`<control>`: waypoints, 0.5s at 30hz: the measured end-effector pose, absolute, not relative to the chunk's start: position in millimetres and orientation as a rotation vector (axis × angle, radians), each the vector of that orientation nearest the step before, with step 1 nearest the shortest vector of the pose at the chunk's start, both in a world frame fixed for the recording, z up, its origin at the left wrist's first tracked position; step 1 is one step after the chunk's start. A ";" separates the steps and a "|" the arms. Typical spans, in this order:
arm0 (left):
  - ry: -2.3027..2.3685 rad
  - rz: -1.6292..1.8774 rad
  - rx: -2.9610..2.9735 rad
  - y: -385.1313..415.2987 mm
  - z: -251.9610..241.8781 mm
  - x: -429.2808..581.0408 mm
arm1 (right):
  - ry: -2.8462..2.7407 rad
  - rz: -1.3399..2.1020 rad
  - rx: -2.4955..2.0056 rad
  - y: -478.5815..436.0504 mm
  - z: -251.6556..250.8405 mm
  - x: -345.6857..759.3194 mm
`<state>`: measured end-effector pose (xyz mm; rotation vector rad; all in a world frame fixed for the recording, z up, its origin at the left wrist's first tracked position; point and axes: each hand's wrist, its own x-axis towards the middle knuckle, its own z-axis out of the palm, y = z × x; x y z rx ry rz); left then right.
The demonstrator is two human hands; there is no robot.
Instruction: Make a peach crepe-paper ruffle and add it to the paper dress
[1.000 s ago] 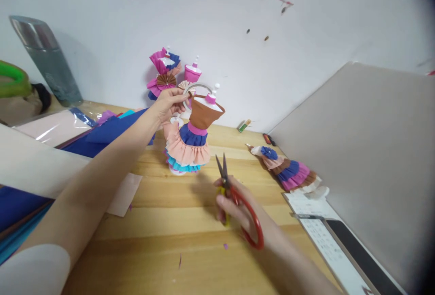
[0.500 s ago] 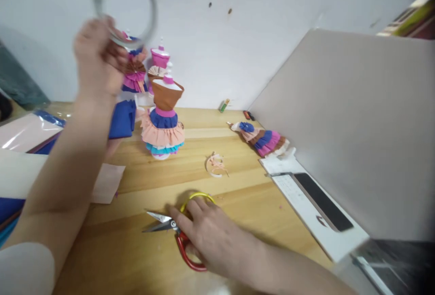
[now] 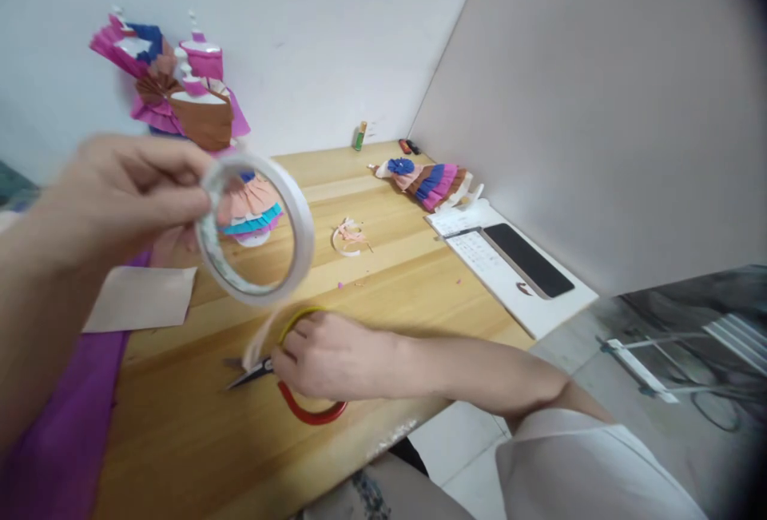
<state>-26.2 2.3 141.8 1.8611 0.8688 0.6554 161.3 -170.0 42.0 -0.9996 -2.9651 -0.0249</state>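
My left hand [image 3: 129, 192] pinches the rim of a white tape roll [image 3: 304, 224] between thumb and fingers, holding it up above the table. From its lower side, a pale, blurred strip of tape [image 3: 261, 334] runs down toward the scissor blades. My right hand [image 3: 335, 354] is closed around scissors [image 3: 255, 374] with a yellow and a red handle, low over the wooden table. The blades point left and stand apart. Whether the strip touches them is blurred.
Behind my left hand stand several miniature dress forms [image 3: 204, 117] in ruffled paper-like clothes. One dressed form [image 3: 428, 180] lies near the partition [image 3: 569, 121]. A curl of scraps [image 3: 351, 239], a pale sheet [image 3: 141, 296], purple material [image 3: 65, 424] and a white board with a dark phone-like slab [image 3: 527, 259] are on the table.
My left hand has brought the tape roll down from high up toward the scissors. A tape strip now shows below the roll. The camera view has shifted. My right hand still holds the scissors.
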 end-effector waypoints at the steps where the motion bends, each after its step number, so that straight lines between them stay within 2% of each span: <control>1: 0.834 0.566 1.964 -9.5 135.4 -19.1 | -2.970 -0.036 -0.883 -172.6 40.6 160.2; 4: 0.862 0.295 2.065 -24.9 108.6 -9.4 | -2.945 -0.037 -0.519 -181.9 39.0 155.2; 7: 0.941 0.101 2.027 -25.1 79.3 -11.8 | -2.966 0.010 -0.396 -187.8 48.4 154.3; 11: 1.110 0.042 1.924 -30.4 56.5 -22.1 | -2.913 0.097 -0.685 -179.7 69.3 179.8; 15: 1.156 0.095 1.765 -39.8 50.1 -33.4 | -2.346 0.439 -1.152 -159.4 67.9 225.7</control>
